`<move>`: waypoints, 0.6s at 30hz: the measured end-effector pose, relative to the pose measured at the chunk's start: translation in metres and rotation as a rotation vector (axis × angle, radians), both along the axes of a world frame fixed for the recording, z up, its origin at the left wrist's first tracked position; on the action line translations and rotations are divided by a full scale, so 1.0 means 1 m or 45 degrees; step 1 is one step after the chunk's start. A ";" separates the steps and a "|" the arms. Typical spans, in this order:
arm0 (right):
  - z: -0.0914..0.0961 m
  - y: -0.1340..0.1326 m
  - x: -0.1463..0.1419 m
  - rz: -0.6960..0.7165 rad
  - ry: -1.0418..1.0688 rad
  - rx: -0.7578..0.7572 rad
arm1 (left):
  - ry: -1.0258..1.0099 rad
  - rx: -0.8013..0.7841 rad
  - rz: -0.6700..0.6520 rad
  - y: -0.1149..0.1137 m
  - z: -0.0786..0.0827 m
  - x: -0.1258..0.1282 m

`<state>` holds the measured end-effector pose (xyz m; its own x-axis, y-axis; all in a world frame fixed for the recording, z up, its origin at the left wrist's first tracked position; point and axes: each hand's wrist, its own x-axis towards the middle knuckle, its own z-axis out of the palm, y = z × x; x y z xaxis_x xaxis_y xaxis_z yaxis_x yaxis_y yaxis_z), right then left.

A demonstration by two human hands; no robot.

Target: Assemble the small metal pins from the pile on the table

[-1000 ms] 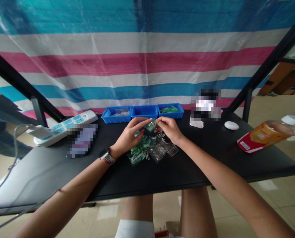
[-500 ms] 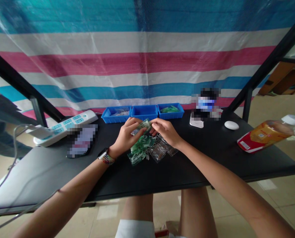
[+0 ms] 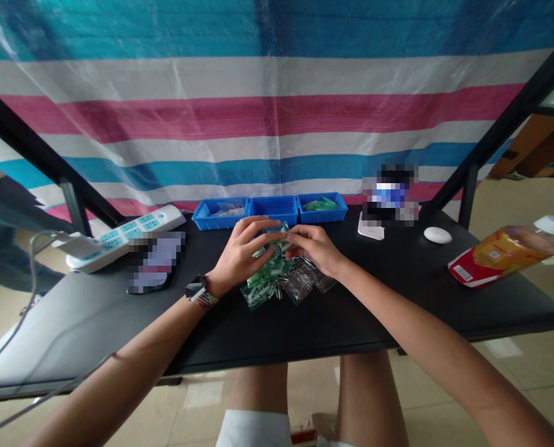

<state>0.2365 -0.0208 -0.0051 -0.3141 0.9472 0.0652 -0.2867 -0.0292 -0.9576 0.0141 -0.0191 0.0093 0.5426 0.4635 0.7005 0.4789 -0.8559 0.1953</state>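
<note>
Between my two hands is a small clear greenish plastic bag (image 3: 282, 228), partly hidden behind my fingers. My left hand (image 3: 245, 253) curves around its left side, thumb below and fingers above. My right hand (image 3: 317, 249) pinches the right side with fingertips pressed together. Under them on the black table lies a pile of green plastic bags (image 3: 263, 289) with small pieces in them. Clear bags with brownish contents (image 3: 298, 285) lie at its right, among loose thin metal pins (image 3: 279, 289).
Three blue bins stand behind my hands: the left bin (image 3: 205, 221) holds clear bags, the right bin (image 3: 327, 216) green pieces, with the middle bin (image 3: 273, 221) between. A power strip (image 3: 123, 239) and a phone (image 3: 158, 264) lie left; a bottle (image 3: 495, 254) and white oval object (image 3: 437, 235) right.
My left fingers have spread and reached right over the bag, nearer my right fingertips. The bag has turned and is now more covered. The pile looks unchanged.
</note>
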 end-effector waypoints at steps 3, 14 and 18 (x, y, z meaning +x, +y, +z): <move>0.000 -0.002 -0.002 0.073 0.003 0.000 | -0.083 -0.078 0.001 0.000 -0.002 0.001; 0.001 -0.007 -0.003 0.022 -0.137 0.266 | -0.516 -0.624 0.068 -0.002 -0.008 0.007; 0.000 0.001 0.000 -0.035 -0.046 0.189 | -0.551 -0.750 0.012 0.000 -0.013 0.005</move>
<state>0.2369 -0.0194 -0.0055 -0.2929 0.9362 0.1942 -0.2504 0.1209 -0.9606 0.0194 -0.0193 -0.0034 0.2677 0.8327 0.4848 0.2610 -0.5470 0.7954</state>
